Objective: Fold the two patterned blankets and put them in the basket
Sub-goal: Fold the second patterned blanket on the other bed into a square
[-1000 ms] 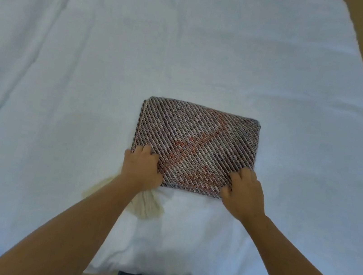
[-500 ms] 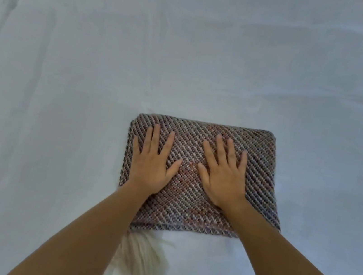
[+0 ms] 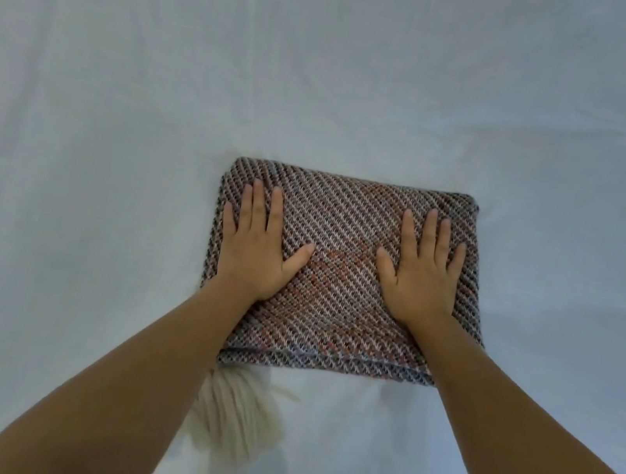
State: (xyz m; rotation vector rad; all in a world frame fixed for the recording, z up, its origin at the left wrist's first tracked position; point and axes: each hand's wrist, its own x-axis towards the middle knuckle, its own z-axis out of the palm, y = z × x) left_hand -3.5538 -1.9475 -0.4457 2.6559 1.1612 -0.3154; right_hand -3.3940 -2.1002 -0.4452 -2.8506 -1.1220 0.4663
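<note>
Both hands are down flat: my left hand (image 3: 254,246) and my right hand (image 3: 419,270) lie palm-down with fingers spread on the folded blanket (image 3: 337,281), grasping nothing, just pressing. Left sits over the blanket's left part, fingertips short of its far edge; right sits over its right part, little finger close to the right edge. Thumbs point inward, a bare strip of weave between them.

Working outward from the blanket: it lies on the white sheet (image 3: 116,123), with open sheet on every side. It's a tidy rectangle, long axis running left to right across my view, short axis running away from me. The far edge looks rounded and closed, so I judge the fold is there and the layered open edges face me along the near side. The diagonal stripes rise from lower left to upper right, with a reddish patch between and below my palms.

Off the blanket's near-left corner a cream tassel (image 3: 234,413) spills out onto the sheet, partly under my left forearm. No basket and no second blanket in view, so I can't say where either is.

What could go wrong? I reckon the layers could slide apart when I lift, since the open edges face me and nothing pins them. That loose tassel could drag or snag and tug the corner open. And pressing unevenly might skew the stack or ruck up the soft sheet beneath.
</note>
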